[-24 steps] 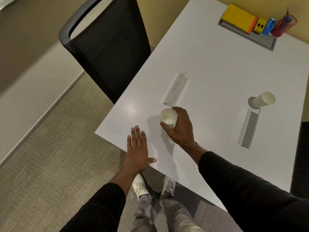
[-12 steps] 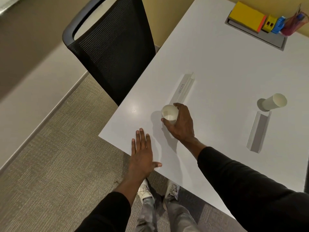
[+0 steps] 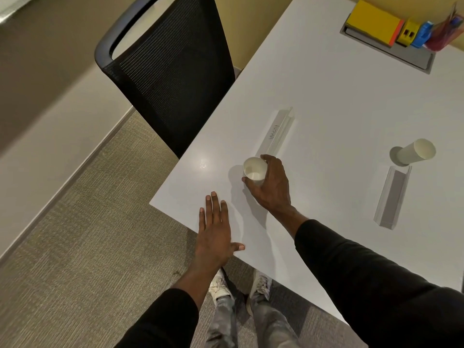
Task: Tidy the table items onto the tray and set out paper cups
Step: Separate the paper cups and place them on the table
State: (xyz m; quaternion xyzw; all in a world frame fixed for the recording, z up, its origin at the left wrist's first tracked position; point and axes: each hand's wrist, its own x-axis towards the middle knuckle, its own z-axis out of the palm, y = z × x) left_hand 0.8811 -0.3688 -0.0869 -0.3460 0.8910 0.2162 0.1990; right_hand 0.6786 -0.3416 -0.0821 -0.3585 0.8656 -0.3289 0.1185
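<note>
- Gripping a white paper cup, our right hand wraps its smooth wall; it stands upright on the glossy white bench, just beside a folded card name tent.
- Our left hand lies flat, fingers spread, holding nothing, at the bench edge.
- A second cup stands near another card tent.
- The grey tray carries a yellow block.
</note>
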